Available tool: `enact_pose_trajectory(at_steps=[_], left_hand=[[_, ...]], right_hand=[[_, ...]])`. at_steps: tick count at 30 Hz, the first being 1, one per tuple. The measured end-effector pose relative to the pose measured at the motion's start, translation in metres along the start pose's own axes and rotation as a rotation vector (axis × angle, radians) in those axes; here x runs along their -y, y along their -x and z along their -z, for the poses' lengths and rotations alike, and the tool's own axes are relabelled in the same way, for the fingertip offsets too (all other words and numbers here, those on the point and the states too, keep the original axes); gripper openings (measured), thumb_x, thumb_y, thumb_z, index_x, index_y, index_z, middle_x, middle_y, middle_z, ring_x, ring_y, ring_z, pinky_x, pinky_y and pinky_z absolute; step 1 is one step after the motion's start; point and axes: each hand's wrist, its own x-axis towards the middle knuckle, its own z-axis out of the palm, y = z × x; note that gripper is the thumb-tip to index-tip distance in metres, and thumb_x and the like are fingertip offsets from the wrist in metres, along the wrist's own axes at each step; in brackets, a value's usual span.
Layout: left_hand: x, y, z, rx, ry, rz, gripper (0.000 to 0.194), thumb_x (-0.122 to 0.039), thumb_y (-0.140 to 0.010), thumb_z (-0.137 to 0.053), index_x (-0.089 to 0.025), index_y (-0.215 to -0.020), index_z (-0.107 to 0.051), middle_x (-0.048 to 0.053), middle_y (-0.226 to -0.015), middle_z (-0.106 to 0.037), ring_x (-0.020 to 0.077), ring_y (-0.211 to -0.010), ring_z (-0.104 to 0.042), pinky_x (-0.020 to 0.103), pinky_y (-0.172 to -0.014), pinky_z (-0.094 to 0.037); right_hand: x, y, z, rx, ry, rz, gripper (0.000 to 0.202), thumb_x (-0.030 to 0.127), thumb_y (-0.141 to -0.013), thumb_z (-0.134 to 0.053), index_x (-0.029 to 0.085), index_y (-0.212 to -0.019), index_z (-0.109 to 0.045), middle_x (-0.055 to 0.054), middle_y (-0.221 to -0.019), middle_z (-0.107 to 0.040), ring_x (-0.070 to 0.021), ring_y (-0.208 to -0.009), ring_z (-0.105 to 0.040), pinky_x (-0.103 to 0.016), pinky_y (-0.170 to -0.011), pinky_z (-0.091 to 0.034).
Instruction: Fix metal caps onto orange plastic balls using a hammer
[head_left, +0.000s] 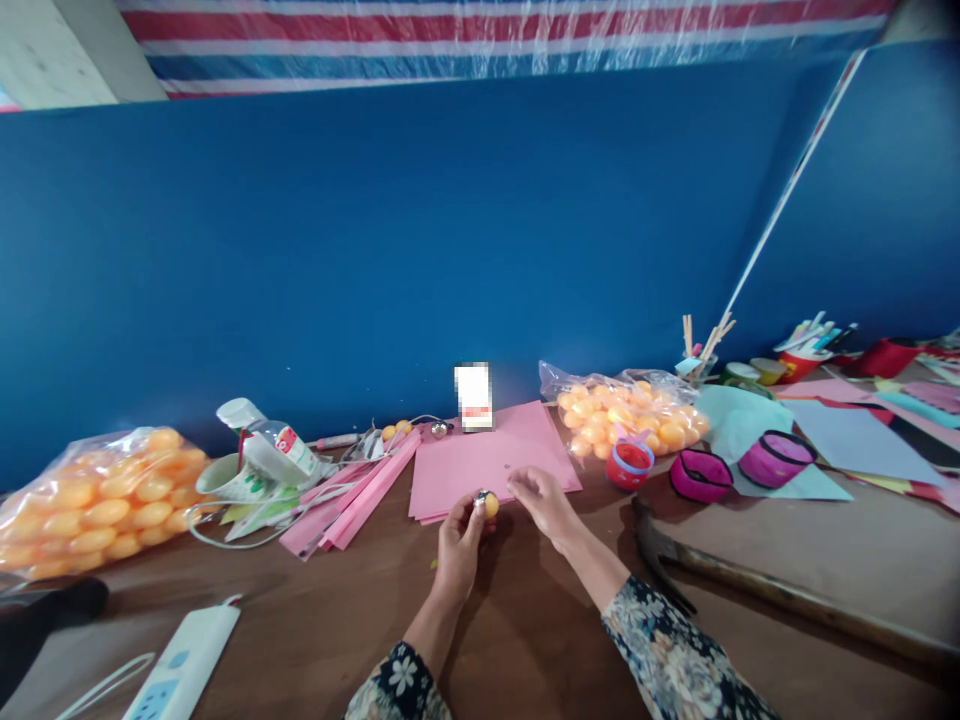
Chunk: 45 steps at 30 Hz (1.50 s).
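Observation:
Near the middle of the brown table, my left hand (459, 545) grips a small round object (490, 503), part silvery and part yellow-orange, between thumb and fingers. Just to its right, my right hand (544, 505) is raised over the front edge of a stack of pink paper (487, 455). Its thumb and fingertips are pressed together; whatever they may hold is too small to name. A little gap separates the two hands. A silvery ball (439, 430) lies at the upper left of the pink paper.
Bags of orange balls stand left (105, 510) and right (630, 412). A pickaxe-like tool (780, 592) lies at the right. Also there: a white bottle (281, 447), pink strips (367, 497), a power strip (184, 665), a red cup (628, 466), and purple pouches (701, 476).

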Motion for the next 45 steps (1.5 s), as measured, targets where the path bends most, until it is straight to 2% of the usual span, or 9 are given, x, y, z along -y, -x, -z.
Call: enact_pose_trajectory(at_steps=[4,9,15,23,28,45], left_hand=[[0.0,0.0,0.0,0.005,-0.016,-0.011,0.039,-0.039,-0.071,-0.06,-0.017,-0.104,-0.06,0.006,-0.094,-0.067,0.0143,-0.073,-0.061,0.026,-0.066,-0.049],[0.0,0.0,0.0,-0.003,-0.014,-0.013,0.041,-0.041,-0.071,-0.06,-0.016,-0.104,-0.06,0.007,-0.094,-0.067,0.0155,-0.073,-0.061,0.027,-0.065,-0.049],[0.002,-0.001,0.001,-0.005,-0.02,-0.005,0.042,-0.041,-0.071,-0.06,-0.016,-0.104,-0.06,0.008,-0.093,-0.067,0.0147,-0.07,-0.061,0.027,-0.064,-0.049],[-0.002,0.001,-0.002,-0.026,-0.04,-0.037,0.045,-0.044,-0.067,-0.062,-0.016,-0.102,-0.062,0.009,-0.094,-0.067,0.0175,-0.073,-0.062,0.029,-0.066,-0.05],[-0.002,0.001,0.0,0.021,-0.047,-0.045,0.039,-0.04,-0.073,-0.058,-0.016,-0.104,-0.06,0.009,-0.097,-0.066,0.0163,-0.076,-0.061,0.028,-0.067,-0.05],[0.0,0.0,0.001,0.019,-0.032,-0.016,0.041,-0.04,-0.073,-0.058,-0.016,-0.106,-0.059,0.008,-0.094,-0.066,0.0139,-0.071,-0.06,0.027,-0.066,-0.049]], right_hand=[[0.001,0.003,0.0,0.043,-0.005,0.018,0.022,0.035,-0.079,-0.05,0.015,-0.077,-0.06,-0.002,-0.069,-0.06,-0.0142,-0.065,-0.054,-0.023,-0.06,-0.043],[0.003,0.006,-0.001,0.044,0.006,0.032,0.017,0.031,-0.077,-0.053,0.016,-0.082,-0.059,-0.002,-0.075,-0.061,-0.0153,-0.069,-0.056,-0.025,-0.063,-0.044],[0.005,0.007,-0.002,0.022,0.012,0.035,0.013,0.029,-0.076,-0.054,0.017,-0.08,-0.057,0.0,-0.072,-0.06,-0.0138,-0.065,-0.054,-0.023,-0.062,-0.043],[0.003,0.01,-0.004,0.064,-0.015,0.026,0.013,0.029,-0.077,-0.054,0.017,-0.079,-0.059,-0.001,-0.073,-0.062,-0.0141,-0.066,-0.056,-0.023,-0.061,-0.044],[0.003,0.012,-0.008,0.08,-0.076,0.003,0.014,0.03,-0.078,-0.054,0.017,-0.081,-0.059,0.0,-0.073,-0.062,-0.0136,-0.064,-0.057,-0.022,-0.056,-0.043],[0.001,0.018,-0.01,0.081,-0.08,0.023,0.013,0.03,-0.079,-0.054,0.018,-0.077,-0.059,0.002,-0.064,-0.054,-0.0116,-0.057,-0.046,-0.022,-0.053,-0.036]])
